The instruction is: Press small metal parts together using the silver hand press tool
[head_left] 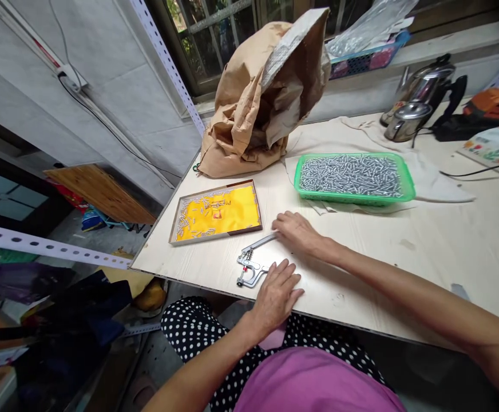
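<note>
Silver pliers [253, 265] partly under left hand [276, 296]

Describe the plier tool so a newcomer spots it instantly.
On the pale table, find the yellow-bottomed box. On its near side lies the plier tool, handles toward the left hand and right hand. Its forked handles and red detail distinguish it from the box.

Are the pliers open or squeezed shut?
Open. The pliers lie with their handles spread apart, the right hand at one, the left hand at the other.

The pliers [254, 266] look smooth metal, the bag [243, 109] matt paper.
</note>
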Tool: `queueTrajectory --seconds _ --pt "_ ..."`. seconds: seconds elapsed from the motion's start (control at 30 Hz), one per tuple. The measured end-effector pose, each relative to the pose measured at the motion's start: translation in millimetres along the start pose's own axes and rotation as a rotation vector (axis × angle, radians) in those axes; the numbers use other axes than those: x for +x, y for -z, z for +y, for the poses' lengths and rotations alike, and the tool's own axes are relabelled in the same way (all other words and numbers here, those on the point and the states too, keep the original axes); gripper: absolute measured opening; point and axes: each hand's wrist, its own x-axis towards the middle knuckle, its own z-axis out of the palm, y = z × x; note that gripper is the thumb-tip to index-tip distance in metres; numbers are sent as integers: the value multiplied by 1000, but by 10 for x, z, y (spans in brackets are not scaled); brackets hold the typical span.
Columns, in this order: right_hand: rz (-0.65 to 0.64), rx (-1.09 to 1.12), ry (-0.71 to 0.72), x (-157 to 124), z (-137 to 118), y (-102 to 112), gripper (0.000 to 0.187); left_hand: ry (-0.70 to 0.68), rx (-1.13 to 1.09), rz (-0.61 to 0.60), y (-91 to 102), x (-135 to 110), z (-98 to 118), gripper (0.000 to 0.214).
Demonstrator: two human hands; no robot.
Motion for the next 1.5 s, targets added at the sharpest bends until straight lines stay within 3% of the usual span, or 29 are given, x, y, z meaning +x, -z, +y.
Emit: queueTrajectory --seconds 0.13,0.23,0.4,0.5,0.57,0.63,0.7,0.77,0.83,0.9,0.97,1.07,1.23,1.37,1.5 --pt "-30 54 390 82 -558 -47 9 84 -15 -81 -21 -13 -11 27" --pt "-97 37 582 137 -865 -159 12 180 16 -178 -90 -59 -45 28" --pt "-48 63 614 305 -1077 -367 14 235 38 -197 -205 -134 -44 29" --pt "61 184 516 397 -1025 -206 13 170 21 -127 -113 -130 -55 20" --pt "205 273 385 391 -841 100 16 70 30 -17 114 -92 -148 20" --pt "408 335 242 318 -507 498 18 12 114 133 479 -25 -351 25" --pt "571 278 71 197 -53 874 17 114 248 259 911 58 -657 27" --pt "704 142 -74 58 453 1127 19 285 396 214 1303 140 -1013 28" --pt "702 38 -201 -77 916 1217 30 447 475 104 1567 206 -1343 27" --pt "638 -61 -254 -195 1243 1176 43 513 478 -36 1680 248 -1594 26" --pt "594 -137 -272 -293 1370 1072 51 512 449 -143 1680 272 -1756 26" --pt "573 -131 -211 -407 1185 895 43 493 416 -200 1604 292 -1881 26" --pt "468 79 9 -560 437 506 25 502 384 -194 1587 363 -1975 18" --pt "259 234 64 -700 -103 163 28 552 352 -132 1711 442 -1966 13" --pt "11 371 39 -784 -459 30 25 615 282 -22 1796 431 -1721 16"
